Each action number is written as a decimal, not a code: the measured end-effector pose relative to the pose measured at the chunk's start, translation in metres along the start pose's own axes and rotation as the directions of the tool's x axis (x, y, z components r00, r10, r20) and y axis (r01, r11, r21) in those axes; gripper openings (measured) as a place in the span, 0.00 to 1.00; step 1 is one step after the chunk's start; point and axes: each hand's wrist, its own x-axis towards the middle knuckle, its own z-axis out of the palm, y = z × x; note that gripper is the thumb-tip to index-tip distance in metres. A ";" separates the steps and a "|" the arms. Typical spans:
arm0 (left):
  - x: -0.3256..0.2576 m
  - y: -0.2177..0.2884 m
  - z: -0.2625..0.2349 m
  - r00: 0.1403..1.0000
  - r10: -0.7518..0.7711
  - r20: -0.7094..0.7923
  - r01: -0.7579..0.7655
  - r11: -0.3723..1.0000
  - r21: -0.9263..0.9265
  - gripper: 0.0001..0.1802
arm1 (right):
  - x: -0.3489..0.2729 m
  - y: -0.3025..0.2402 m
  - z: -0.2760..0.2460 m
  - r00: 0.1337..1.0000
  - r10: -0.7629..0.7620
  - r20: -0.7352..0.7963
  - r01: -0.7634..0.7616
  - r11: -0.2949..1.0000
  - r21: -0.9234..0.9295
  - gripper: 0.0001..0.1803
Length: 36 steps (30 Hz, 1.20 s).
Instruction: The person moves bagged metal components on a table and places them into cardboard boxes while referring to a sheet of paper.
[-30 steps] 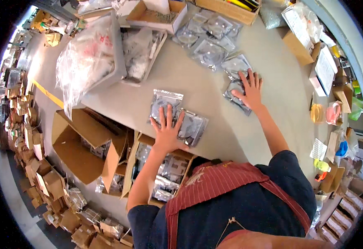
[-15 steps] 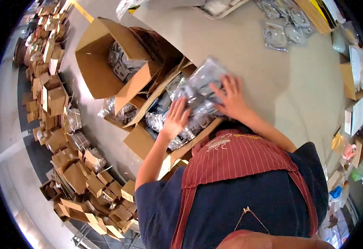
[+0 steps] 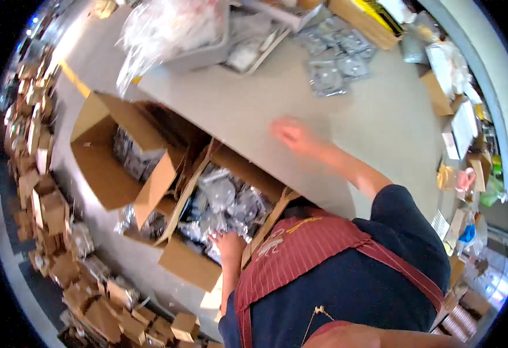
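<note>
My left hand (image 3: 229, 243) reaches into an open cardboard box (image 3: 191, 261) in front of the table's edge. Its fingers are spread over clear plastic bags (image 3: 219, 194) of grey parts that fill the box; what the parts are, I cannot make out. Over the bare tabletop (image 3: 231, 110), to the right of the box, is my right hand (image 3: 293, 133). Motion smears its fingers, which look curled, and nothing shows in them. More bagged grey parts (image 3: 326, 78) lie in a group at the far side of the table.
A second open carton (image 3: 100, 168) with bagged parts stands left of the box. A grey bin (image 3: 199, 55) with clear plastic film and a tray (image 3: 254, 49) sit at the table's far left. Many cartons (image 3: 100, 313) line the floor at left. Packing goods (image 3: 463, 130) edge the right.
Both hands were on bags at the box's top; now the bags lie inside it. My right hand has moved off over the table, while my left stays at the box. The view has shifted.
</note>
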 end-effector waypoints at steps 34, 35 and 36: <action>0.133 0.220 -0.186 0.525 0.634 -0.568 -0.737 0.672 0.069 0.56 | 0.034 0.094 -0.106 0.891 0.346 -0.295 -0.455 0.668 -0.589 0.49; 0.134 0.231 -0.186 0.524 0.680 -0.513 -0.723 0.674 0.154 0.62 | 0.032 0.082 -0.093 0.894 0.333 -0.300 -0.448 0.677 -0.584 0.48; 0.131 0.239 -0.183 0.534 0.696 -0.479 -0.717 0.674 0.179 0.64 | 0.029 0.067 -0.076 0.887 0.338 -0.315 -0.462 0.680 -0.570 0.47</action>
